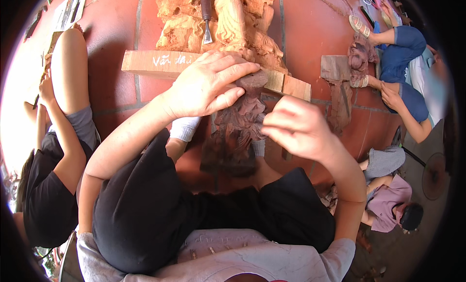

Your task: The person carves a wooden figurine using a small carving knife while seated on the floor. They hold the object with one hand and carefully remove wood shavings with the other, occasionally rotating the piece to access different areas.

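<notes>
A dark reddish-brown wooden carving (240, 129) stands upright between my knees on the tiled floor. My left hand (208, 83) lies over its top, fingers wrapped on the upper edge. My right hand (293, 127) is bunched against the carving's right side, fingers pinched together; whether something small is in them I cannot tell. My legs in black trousers and white socks (184, 129) frame the piece.
A pale wooden plank (160, 64) lies beyond the carving, carrying a large light-coloured carving (233, 25) with a chisel (207, 17) resting on it. One person sits at the left (63, 136), another at the right (407, 73) beside a second dark carving (347, 88), and a third at lower right (393, 204).
</notes>
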{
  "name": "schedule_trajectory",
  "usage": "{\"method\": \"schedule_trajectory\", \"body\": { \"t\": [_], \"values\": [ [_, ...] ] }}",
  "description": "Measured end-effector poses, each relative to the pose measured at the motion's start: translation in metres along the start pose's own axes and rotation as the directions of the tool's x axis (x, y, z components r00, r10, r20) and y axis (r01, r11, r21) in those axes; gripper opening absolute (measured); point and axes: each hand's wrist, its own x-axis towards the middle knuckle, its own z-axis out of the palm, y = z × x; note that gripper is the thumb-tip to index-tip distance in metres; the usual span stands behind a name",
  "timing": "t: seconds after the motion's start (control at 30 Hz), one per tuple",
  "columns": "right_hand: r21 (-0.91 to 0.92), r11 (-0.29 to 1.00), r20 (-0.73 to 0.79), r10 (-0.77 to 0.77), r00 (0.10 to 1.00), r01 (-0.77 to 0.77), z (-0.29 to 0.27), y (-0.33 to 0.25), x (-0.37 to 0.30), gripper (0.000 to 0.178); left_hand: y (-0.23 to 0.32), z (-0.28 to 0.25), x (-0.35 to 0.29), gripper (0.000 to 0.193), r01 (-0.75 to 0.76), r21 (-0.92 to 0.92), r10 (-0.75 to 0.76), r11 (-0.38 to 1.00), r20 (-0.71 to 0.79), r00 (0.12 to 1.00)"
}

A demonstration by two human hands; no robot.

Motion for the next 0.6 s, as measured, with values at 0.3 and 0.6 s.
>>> {"method": "schedule_trajectory", "body": {
  "t": [0.3, 0.6],
  "values": [
    [0.037, 0.981, 0.141, 0.183, 0.973, -0.19, -0.004, -0.014, -0.008, 0.016, -0.001, 0.002, 0.0, 0.049, 0.006, -0.003, -0.006, 1.0, 0.002, 1.0],
    [0.11, 0.963, 0.085, 0.238, 0.968, -0.246, -0.022, -0.023, -0.003, 0.017, -0.003, 0.003, -0.001, 0.056, -0.007, 0.036, 0.008, 0.999, -0.003, 1.0]
  ]
}}
